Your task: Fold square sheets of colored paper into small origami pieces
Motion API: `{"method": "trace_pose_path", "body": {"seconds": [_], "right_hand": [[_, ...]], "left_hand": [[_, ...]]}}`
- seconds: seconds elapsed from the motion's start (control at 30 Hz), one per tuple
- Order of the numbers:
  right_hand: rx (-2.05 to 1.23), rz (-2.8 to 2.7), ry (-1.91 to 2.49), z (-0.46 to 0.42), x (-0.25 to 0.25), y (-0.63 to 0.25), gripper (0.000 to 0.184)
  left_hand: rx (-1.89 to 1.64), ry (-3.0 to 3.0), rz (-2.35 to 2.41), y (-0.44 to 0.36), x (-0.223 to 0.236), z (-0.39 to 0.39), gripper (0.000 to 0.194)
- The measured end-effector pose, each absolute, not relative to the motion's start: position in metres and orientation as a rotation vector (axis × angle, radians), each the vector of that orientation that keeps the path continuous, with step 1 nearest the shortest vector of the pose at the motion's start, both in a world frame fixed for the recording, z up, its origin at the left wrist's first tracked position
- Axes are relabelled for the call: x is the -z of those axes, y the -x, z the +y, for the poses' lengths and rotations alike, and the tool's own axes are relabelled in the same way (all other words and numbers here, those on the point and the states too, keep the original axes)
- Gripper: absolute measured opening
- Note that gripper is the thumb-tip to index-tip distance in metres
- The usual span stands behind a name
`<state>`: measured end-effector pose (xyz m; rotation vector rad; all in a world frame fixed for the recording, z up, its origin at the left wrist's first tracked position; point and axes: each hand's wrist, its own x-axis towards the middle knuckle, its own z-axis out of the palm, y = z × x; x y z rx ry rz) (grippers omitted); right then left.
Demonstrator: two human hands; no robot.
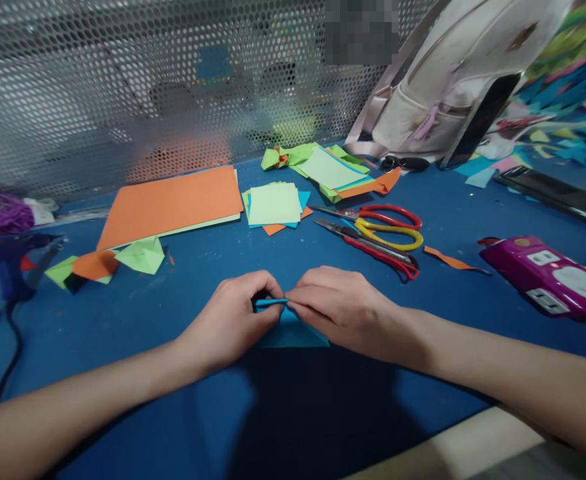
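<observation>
A piece of blue paper (295, 332) lies on the blue table under my hands, its upper edge folded over into a narrow strip. My left hand (245, 310) pinches that folded edge between thumb and forefinger. From the other side my right hand (340, 307) grips the same edge, its fingertips meeting the left ones. Part of the fold is hidden behind the fingers. Just beyond the hands is a stack of small square papers (274, 203), pale green on top. Scissors (387, 223) with red and yellow handles and a red cutter (373, 250) lie beyond my right hand.
Orange sheets (177, 203) lie by a perforated metal panel (163, 87). Folded paper pieces (105, 263) and a blue glue gun (10, 263) are at left. On the right are a purple power strip (547, 277), a phone (557, 193) and a backpack (423, 100).
</observation>
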<state>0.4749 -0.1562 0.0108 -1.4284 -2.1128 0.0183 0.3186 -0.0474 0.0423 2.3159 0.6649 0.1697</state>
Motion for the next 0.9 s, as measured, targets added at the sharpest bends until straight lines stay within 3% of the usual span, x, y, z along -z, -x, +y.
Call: {"method": "trace_pose_path", "body": {"seconds": [0.4, 0.63, 0.9], "right_hand": [[-0.014, -2.157, 1.438, -0.1566, -0.0125, -0.4733, 0.02], [-0.047, -2.159, 1.439, -0.1568, -0.0139, -0.4761, 0.021], [-0.04, -2.132, 1.422, -0.156, -0.0136, -0.4745, 0.025]], "left_hand": [[-0.141, -2.328, 0.683, -0.3187, -0.0437, -0.0474, 0.008], [0.004, -2.25, 0.673, -0.3178, -0.052, -0.0419, 0.019], [-0.064, -2.31, 0.642, -0.3193, -0.0458, -0.0435, 0.012]]}}
